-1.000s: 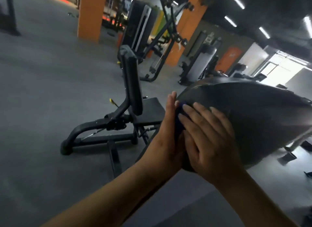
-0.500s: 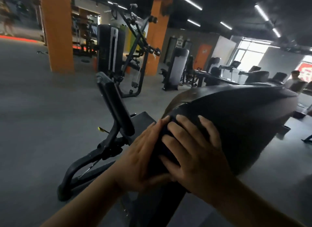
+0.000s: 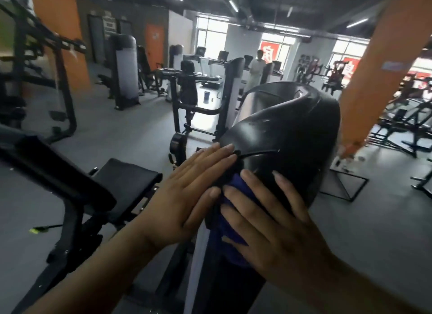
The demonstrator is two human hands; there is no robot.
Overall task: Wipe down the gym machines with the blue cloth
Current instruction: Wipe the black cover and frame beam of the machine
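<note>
Mid-wipe on the machine (image 3: 292,131): the right hand (image 3: 275,232), fingers straight, presses the cloth (image 3: 233,255) to its near edge. The left hand (image 3: 187,197) lies flat just left. Next, probably sweep the cloth farther over the cover.

The black cover (image 3: 292,131) in front of you looks like hard moulded plastic. It is smooth and glossy, with window light shining off its upper curve and faint streaks in the sheen. The blue cloth (image 3: 233,211) against it is soft, matt fabric, bunched into folds. Below the cover, the pale panel (image 3: 198,255) looks smooth with a dull satin finish. To your left, the seat pad (image 3: 126,180) looks like matt black upholstery, and its frame (image 3: 70,222) like black-painted metal tube with a low sheen. The floor (image 3: 362,232) is grey, matt and even.
</note>
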